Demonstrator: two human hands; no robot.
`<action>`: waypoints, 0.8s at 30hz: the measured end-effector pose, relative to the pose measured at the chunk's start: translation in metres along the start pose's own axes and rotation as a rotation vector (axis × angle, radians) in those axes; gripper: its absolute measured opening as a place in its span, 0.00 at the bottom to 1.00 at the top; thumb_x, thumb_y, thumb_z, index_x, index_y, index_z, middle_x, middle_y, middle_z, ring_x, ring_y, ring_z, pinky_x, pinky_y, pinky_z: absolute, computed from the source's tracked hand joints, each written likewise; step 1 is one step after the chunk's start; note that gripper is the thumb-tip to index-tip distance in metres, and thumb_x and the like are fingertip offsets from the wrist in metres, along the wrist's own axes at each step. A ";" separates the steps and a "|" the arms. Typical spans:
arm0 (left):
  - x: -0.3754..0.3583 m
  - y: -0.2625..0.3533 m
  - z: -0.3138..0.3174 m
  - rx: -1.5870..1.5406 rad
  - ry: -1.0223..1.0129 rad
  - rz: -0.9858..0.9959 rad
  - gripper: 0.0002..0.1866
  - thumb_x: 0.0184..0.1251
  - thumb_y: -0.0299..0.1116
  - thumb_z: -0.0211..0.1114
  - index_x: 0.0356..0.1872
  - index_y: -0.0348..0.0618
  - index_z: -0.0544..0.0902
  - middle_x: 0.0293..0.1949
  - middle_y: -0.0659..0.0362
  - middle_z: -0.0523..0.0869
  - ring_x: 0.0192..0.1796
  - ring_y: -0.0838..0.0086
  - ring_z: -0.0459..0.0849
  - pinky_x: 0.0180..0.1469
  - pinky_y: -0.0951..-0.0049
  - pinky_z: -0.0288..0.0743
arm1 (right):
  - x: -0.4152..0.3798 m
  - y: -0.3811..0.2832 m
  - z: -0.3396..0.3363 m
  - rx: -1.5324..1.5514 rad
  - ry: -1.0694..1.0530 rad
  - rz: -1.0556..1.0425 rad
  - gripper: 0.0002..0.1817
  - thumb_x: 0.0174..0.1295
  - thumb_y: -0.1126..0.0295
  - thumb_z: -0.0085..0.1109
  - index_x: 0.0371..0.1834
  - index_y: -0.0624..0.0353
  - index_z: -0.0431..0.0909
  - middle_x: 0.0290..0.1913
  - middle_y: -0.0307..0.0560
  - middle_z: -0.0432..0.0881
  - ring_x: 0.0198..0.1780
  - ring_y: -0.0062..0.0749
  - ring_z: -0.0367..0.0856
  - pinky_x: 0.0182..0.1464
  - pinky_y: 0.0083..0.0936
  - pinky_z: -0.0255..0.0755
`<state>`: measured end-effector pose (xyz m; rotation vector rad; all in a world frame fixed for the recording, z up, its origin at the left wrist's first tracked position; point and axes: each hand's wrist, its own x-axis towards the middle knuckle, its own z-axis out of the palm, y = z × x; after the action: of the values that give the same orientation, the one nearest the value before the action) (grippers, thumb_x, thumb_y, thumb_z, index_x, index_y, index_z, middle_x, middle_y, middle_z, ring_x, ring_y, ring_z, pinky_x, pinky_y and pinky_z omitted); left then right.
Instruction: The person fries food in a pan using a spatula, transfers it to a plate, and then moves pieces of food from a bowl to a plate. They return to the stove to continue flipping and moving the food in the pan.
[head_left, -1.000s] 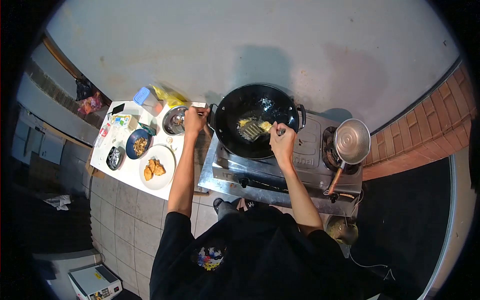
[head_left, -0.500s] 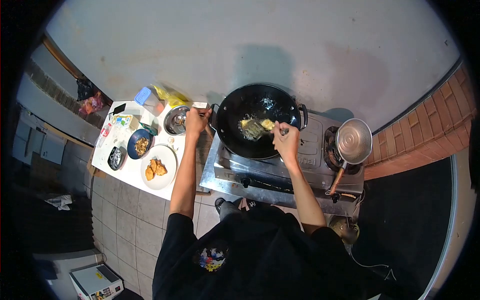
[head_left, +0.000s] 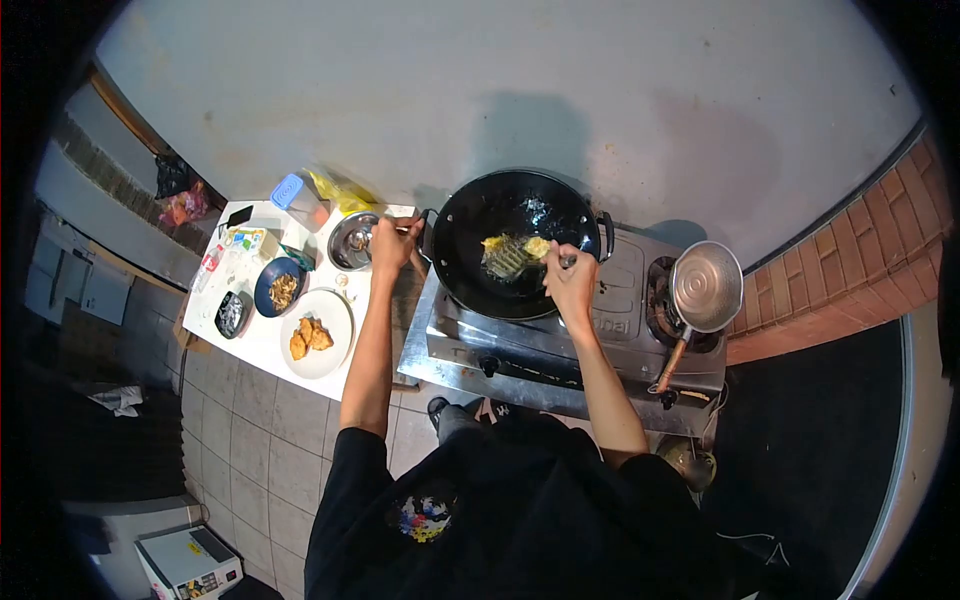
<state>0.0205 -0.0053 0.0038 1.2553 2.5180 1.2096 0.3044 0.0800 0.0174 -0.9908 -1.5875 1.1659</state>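
Observation:
A black wok (head_left: 465, 285) with two side handles sits on the stove, with oil and pale yellow battered pieces (head_left: 537, 247) in it. My right hand (head_left: 571, 276) grips the handle of a slotted spatula (head_left: 509, 262), whose blade is down in the wok by the food. My left hand (head_left: 396, 243) is closed between the wok's left handle (head_left: 427, 235) and a steel bowl (head_left: 353, 241), its fingers at the bowl's right rim. What those fingers pinch is too small to make out.
On the white table (head_left: 262, 352) at left are a plate (head_left: 338, 350) of fried pieces, a blue bowl (head_left: 265, 293), a black bowl (head_left: 231, 316) and a blue-lidded container (head_left: 291, 192). A saucepan (head_left: 708, 285) rests on the right burner of the gas stove (head_left: 620, 270).
The spatula blade has turned slightly and shows more of its slotted face among the food. Both hands stay in nearly the same places.

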 end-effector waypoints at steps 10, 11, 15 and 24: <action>-0.001 0.000 0.000 0.003 0.016 0.037 0.12 0.55 0.38 0.72 0.36 0.42 0.89 0.27 0.46 0.86 0.32 0.57 0.87 0.39 0.65 0.78 | 0.000 -0.003 -0.002 -0.017 -0.043 0.022 0.17 0.66 0.69 0.55 0.20 0.67 0.78 0.09 0.42 0.73 0.10 0.21 0.73 0.13 0.21 0.62; 0.000 0.000 0.000 -0.023 0.008 0.038 0.12 0.55 0.38 0.72 0.36 0.41 0.88 0.27 0.46 0.86 0.32 0.58 0.87 0.38 0.65 0.78 | 0.000 -0.004 -0.001 -0.026 -0.083 -0.006 0.17 0.66 0.69 0.55 0.20 0.67 0.78 0.09 0.42 0.73 0.10 0.21 0.73 0.13 0.21 0.62; 0.001 0.000 -0.002 0.023 0.017 0.042 0.12 0.55 0.38 0.72 0.35 0.41 0.88 0.27 0.46 0.86 0.31 0.58 0.87 0.37 0.66 0.78 | -0.002 -0.006 -0.008 -0.050 -0.049 0.042 0.17 0.66 0.68 0.55 0.19 0.67 0.78 0.09 0.42 0.73 0.10 0.21 0.73 0.13 0.20 0.62; -0.001 0.003 -0.003 0.019 0.012 0.064 0.12 0.55 0.37 0.72 0.35 0.40 0.88 0.27 0.45 0.86 0.31 0.58 0.87 0.37 0.66 0.78 | -0.004 -0.014 -0.008 -0.094 -0.125 0.007 0.17 0.66 0.69 0.56 0.20 0.69 0.78 0.10 0.41 0.73 0.11 0.21 0.73 0.12 0.20 0.62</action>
<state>0.0219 -0.0064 0.0081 1.3475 2.5221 1.2122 0.3122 0.0753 0.0316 -1.0013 -1.7526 1.1863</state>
